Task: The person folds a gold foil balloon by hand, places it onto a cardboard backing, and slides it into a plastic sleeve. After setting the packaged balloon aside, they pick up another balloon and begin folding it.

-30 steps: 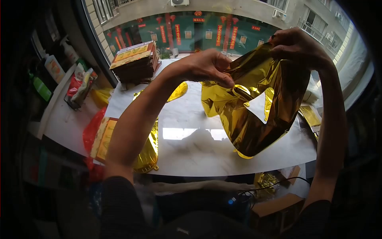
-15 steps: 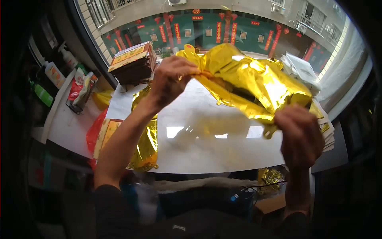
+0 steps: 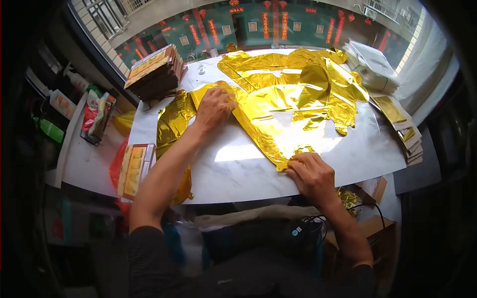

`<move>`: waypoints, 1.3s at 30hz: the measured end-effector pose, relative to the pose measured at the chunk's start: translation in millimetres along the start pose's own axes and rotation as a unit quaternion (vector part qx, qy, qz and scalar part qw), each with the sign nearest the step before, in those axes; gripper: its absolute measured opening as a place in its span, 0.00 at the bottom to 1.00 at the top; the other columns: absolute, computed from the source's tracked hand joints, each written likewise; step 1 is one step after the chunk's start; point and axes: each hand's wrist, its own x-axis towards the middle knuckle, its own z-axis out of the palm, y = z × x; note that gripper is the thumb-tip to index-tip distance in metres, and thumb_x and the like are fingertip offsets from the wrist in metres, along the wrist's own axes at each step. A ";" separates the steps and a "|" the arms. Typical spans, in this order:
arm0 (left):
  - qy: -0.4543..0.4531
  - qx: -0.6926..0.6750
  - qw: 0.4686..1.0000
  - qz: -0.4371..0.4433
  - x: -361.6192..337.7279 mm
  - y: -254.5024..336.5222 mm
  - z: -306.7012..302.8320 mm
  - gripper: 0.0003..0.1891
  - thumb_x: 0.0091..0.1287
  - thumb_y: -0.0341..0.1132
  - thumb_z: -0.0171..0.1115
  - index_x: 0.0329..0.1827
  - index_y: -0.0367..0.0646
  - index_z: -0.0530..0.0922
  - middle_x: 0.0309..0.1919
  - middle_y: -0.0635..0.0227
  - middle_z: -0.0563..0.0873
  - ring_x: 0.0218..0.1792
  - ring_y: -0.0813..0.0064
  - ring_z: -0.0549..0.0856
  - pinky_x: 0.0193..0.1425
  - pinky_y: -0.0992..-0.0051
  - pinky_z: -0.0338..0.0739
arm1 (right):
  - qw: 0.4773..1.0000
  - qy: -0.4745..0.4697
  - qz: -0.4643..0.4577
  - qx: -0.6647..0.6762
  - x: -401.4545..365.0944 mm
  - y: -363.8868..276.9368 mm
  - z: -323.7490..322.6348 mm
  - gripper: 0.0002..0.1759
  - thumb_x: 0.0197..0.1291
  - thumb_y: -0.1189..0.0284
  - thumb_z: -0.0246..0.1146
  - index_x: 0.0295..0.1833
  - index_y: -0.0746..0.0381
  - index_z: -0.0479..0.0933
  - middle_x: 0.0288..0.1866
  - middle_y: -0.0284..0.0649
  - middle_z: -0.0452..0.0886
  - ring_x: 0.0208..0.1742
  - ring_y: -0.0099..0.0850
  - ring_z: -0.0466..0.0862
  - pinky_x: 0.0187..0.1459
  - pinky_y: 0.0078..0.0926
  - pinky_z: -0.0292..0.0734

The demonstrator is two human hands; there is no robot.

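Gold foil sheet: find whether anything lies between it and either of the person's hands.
Nothing visible does. Both hands touch the gold foil sheet directly: the left hand at its far end, the right hand at its near corner.

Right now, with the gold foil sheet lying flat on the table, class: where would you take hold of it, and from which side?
Pinch the near pointed corner of the gold foil sheet, by the right hand, coming from the front edge of the table. The sheet lies flat, so only its edges offer a grip, and that corner points toward you.
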 end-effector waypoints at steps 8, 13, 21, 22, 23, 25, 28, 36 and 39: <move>-0.048 -0.159 0.982 -0.091 -17.1 89.4 -43.9 0.28 0.66 0.23 0.60 0.72 0.39 0.78 0.75 0.46 0.76 0.78 0.46 0.72 0.85 0.50 0.62 | 0.996 -0.087 -0.001 0.032 -4.5 -14.1 -11.6 0.31 0.55 0.59 0.78 0.61 0.62 0.81 0.68 0.48 0.81 0.70 0.52 0.79 0.69 0.48 0.76; -0.139 -0.230 0.961 -0.061 -35.4 143.4 -61.4 0.32 0.73 0.50 0.68 0.75 0.44 0.74 0.77 0.42 0.70 0.79 0.42 0.68 0.84 0.48 0.61 | 0.992 -0.122 -0.023 0.034 -3.2 -19.1 -4.8 0.30 0.57 0.60 0.77 0.62 0.62 0.81 0.70 0.49 0.80 0.72 0.53 0.77 0.72 0.50 0.74; -0.084 -0.223 0.966 -0.097 -58.8 150.8 -53.0 0.32 0.73 0.48 0.67 0.75 0.40 0.74 0.77 0.41 0.70 0.80 0.43 0.68 0.84 0.46 0.61 | 0.989 -0.141 -0.007 0.040 -0.8 -32.1 -2.1 0.26 0.57 0.72 0.77 0.61 0.63 0.82 0.69 0.50 0.81 0.72 0.55 0.78 0.72 0.50 0.74; -0.041 -0.221 0.968 -0.107 -62.6 154.6 -60.0 0.30 0.71 0.41 0.70 0.73 0.39 0.75 0.76 0.41 0.72 0.78 0.44 0.71 0.82 0.47 0.64 | 0.991 -0.126 0.002 0.033 0.6 -34.1 -1.6 0.26 0.57 0.73 0.77 0.62 0.63 0.82 0.69 0.50 0.81 0.72 0.55 0.78 0.72 0.51 0.74; -0.042 -0.221 0.966 -0.125 -70.5 157.8 -71.2 0.30 0.71 0.41 0.70 0.73 0.39 0.75 0.76 0.41 0.72 0.78 0.44 0.71 0.82 0.47 0.64 | 0.994 -0.105 0.010 0.024 5.4 -37.1 -0.5 0.26 0.57 0.74 0.78 0.62 0.63 0.82 0.68 0.50 0.81 0.72 0.54 0.77 0.71 0.51 0.74; 0.073 -0.314 0.934 -0.151 -88.5 170.2 -98.9 0.25 0.67 0.31 0.72 0.68 0.38 0.78 0.72 0.43 0.77 0.74 0.46 0.77 0.78 0.50 0.72 | 0.993 -0.108 -0.013 0.044 16.5 -50.6 2.3 0.27 0.56 0.78 0.77 0.62 0.65 0.81 0.68 0.50 0.81 0.71 0.55 0.79 0.69 0.50 0.76; 0.123 -0.340 0.911 -0.198 -140.6 190.9 -131.3 0.19 0.65 0.23 0.70 0.60 0.39 0.82 0.62 0.49 0.85 0.62 0.50 0.86 0.67 0.57 0.82 | 0.987 -0.100 -0.065 0.112 34.1 -77.6 19.8 0.29 0.55 0.80 0.76 0.64 0.67 0.80 0.69 0.51 0.81 0.70 0.54 0.80 0.69 0.48 0.78; 0.142 -0.175 0.888 -0.400 -249.4 159.3 -176.1 0.21 0.65 0.20 0.71 0.62 0.38 0.81 0.59 0.55 0.87 0.59 0.53 0.87 0.64 0.60 0.81 | 0.949 -0.128 -0.224 0.183 77.6 -180.5 112.1 0.28 0.58 0.69 0.77 0.63 0.62 0.80 0.62 0.45 0.82 0.60 0.48 0.83 0.59 0.44 0.81; 0.123 -0.140 0.899 -0.397 -263.9 143.8 -178.4 0.25 0.63 0.23 0.75 0.65 0.38 0.80 0.60 0.56 0.87 0.62 0.52 0.86 0.67 0.59 0.80 | 0.948 -0.135 -0.231 0.171 83.4 -195.1 127.0 0.23 0.57 0.70 0.77 0.58 0.60 0.82 0.56 0.42 0.84 0.54 0.45 0.83 0.52 0.41 0.80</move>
